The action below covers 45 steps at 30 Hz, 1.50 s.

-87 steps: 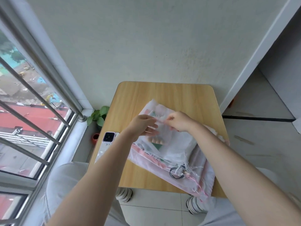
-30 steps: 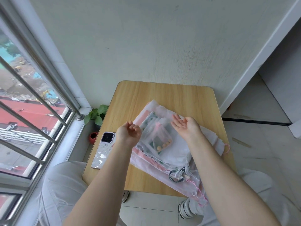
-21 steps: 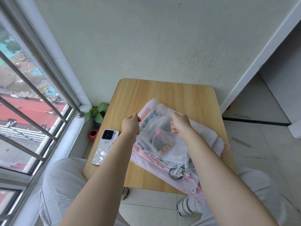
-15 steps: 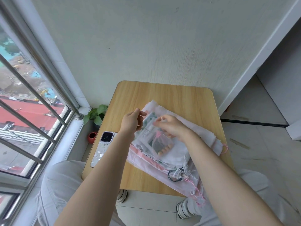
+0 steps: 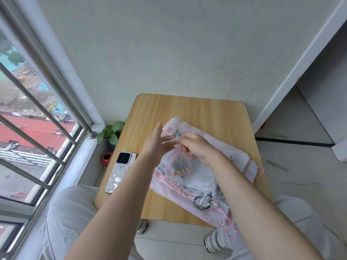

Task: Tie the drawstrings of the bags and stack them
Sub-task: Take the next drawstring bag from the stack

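- Head view: table (image 5: 206, 113) stands against the wall, its far half bare; window bars run along the left, floor lies open to the right.
- Stack (image 5: 206, 177) of sheer bags covers the table's middle and right, its near corner hanging over the front edge.
- Phone (image 5: 120, 171) lies near the left edge, apart from the stack; plant (image 5: 110, 133) sits below by the sill.
- Since half a second ago, the left hand (image 5: 155, 145) has opened out from a pinch, and the right hand (image 5: 197, 147) has drawn closer to it.
- Left hand: fingers straight, spread, with string (image 5: 169, 136) crossing them.
- Right hand: fingers curled, pinching the string at the neck of the small bag (image 5: 178, 162), which hangs just above the stack.
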### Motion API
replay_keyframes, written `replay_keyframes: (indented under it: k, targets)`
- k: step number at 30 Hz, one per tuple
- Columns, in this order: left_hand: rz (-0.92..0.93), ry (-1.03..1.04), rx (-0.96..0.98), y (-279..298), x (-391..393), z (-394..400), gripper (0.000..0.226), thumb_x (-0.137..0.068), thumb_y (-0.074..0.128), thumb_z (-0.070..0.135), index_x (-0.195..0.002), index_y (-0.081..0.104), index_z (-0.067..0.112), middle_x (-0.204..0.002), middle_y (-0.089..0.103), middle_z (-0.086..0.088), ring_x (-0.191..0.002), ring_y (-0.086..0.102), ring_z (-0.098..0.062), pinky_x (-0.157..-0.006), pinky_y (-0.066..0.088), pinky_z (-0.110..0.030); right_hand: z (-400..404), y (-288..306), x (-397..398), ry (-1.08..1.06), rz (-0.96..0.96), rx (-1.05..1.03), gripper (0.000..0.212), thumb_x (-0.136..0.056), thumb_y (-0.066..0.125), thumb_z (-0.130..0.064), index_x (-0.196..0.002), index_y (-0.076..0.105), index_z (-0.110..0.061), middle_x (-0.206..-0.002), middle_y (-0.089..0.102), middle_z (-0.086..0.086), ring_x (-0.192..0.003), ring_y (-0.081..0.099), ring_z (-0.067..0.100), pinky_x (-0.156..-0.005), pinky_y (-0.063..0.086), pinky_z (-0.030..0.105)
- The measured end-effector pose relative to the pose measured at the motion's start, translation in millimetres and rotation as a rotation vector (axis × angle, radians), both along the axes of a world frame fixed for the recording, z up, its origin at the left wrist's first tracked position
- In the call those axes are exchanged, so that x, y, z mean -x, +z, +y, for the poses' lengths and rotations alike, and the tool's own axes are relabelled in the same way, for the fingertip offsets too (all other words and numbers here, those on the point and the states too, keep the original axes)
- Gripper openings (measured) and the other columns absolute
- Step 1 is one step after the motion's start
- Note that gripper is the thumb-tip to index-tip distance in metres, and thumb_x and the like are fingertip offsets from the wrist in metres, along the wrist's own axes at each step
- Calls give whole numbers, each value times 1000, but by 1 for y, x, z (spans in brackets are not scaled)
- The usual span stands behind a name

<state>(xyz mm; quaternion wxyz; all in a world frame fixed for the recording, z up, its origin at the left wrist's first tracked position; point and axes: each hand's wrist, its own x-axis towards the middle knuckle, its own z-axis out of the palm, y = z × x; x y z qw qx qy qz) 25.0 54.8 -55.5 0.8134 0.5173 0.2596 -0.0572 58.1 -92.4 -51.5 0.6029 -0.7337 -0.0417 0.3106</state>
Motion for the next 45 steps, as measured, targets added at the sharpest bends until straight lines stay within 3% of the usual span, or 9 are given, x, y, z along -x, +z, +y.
replay_keyframes:
  k: [5,10,17,22,25,27,32,41,45]
  targets:
    - [103,-190,-87,-11,13,-4,14,-94,47,12,-97,57,3,-93,65,-17,-76,63,-26,-91,52,-42,-3,-5,-3,-125,62,-80,14,-96,49,-12,-83,54,-9,-55,46,3,-41,24,12,-41,16,20]
    - [-36,-408,-231,-13,18,-4,32,-92,62,33,-107,72,7,-106,73,-12,-98,70,-25,-96,51,-40,-6,-5,-2,-121,69,-93,22,-98,48,-14,-78,53,-8,-51,50,0,-41,27,12,-46,14,23]
    - [-8,-335,-306,-5,13,-10,28,-88,71,27,-106,71,6,-102,74,-12,-89,71,-22,-83,56,-33,-12,-2,-7,-150,28,-71,15,-98,54,-18,-84,52,-11,-59,45,0,-43,29,11,-41,20,20]
    - [16,-208,-203,-1,9,-3,26,-91,66,20,-110,70,4,-99,74,-9,-91,68,-18,-94,52,-37,-20,3,-6,-8,0,-82,13,-90,67,-10,-98,56,-11,-71,54,-3,-60,46,9,-53,36,20]
    - [-66,-180,-282,13,-2,-5,24,-89,69,25,-104,73,6,-105,74,-9,-96,67,-20,-90,54,-34,-20,22,-12,-8,-136,18,19,-86,65,0,-99,59,-14,-85,59,-4,-79,56,9,-70,47,20]
    - [-156,-135,-353,28,-11,-9,21,-87,72,25,-100,75,8,-100,75,-9,-90,69,-17,-73,56,-23,-19,34,-19,-102,-297,141,18,-85,62,-2,-93,61,-17,-88,62,-3,-84,58,12,-78,48,27]
    - [-321,-73,-513,47,-25,-11,13,-83,77,21,-89,77,10,-89,76,-6,-78,69,-13,-74,56,-23,-9,40,-21,-198,-635,291,2,-92,58,-13,-92,60,-13,-88,64,-2,-74,56,11,-65,45,22]
    - [50,-326,-537,0,7,0,16,-90,65,22,-90,76,10,-75,71,1,-54,44,-11,-56,37,-23,1,-17,2,155,-507,561,6,-92,57,-21,-89,63,-21,-89,68,-2,-86,63,22,-78,53,35]
    - [131,-336,-575,-2,7,1,18,-90,65,23,-92,75,9,-74,71,-1,-47,38,-10,-47,30,-20,-6,-9,-4,139,-361,448,13,-89,60,-14,-98,62,-23,-84,60,-9,-81,58,10,-68,44,21]
